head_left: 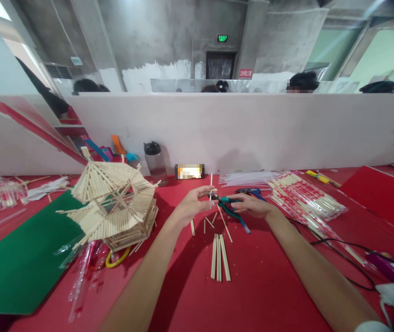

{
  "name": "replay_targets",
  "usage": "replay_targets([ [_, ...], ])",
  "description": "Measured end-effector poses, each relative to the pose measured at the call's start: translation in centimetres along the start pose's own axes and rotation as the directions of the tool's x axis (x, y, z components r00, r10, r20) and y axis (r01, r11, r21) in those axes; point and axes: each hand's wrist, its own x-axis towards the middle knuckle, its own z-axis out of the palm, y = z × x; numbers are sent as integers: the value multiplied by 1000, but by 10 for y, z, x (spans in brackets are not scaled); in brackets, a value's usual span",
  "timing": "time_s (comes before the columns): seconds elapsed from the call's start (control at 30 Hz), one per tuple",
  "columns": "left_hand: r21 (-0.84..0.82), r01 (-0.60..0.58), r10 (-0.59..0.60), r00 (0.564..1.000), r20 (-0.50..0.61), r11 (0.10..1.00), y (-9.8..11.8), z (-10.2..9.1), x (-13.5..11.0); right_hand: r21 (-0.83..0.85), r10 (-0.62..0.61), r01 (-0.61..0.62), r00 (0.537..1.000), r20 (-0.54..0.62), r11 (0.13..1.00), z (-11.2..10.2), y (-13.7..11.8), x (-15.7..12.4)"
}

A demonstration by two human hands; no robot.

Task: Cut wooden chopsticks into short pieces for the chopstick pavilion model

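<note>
Right fingers (pixel 241 197) clasp pliers (pixel 230 212), left fingers (pixel 203 189) pinch a stick (pixel 211 178), below an EXIT sign (pixel 222 38).

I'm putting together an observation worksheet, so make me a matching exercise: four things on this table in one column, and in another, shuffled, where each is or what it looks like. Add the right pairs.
Column one
1. Pliers
2. Bottle
3. Stick model
4. Wrapped sticks

Column two
A. Standing near the white partition
B. Pale and red, lying to the right of the right hand
C. Held in the right hand
D. Pale, with a peaked roof, to the left of the left hand

Right pairs: 1-C, 2-A, 3-D, 4-B
</note>
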Motion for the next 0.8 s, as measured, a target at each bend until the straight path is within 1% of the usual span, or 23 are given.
replay_targets([
  [0.17,4,-18,18,999,29,1000,3,2,-1,18,-1,2,1000,-15,1000,0,1,0],
  [0.37,5,4,-4,1000,9,1000,5,4,-2,14,-8,7,1000,5,1000,-1,0,-1],
  [0.57,9,5,-5,1000,-5,1000,5,5,-2,-27,0,-2,999,-46,1000,-5,3,-1],
  [0.8,-24,12,-13,1000,-9,1000,1,4,0,-32,-40,39,999,-32,999,-5,4,-1],
])
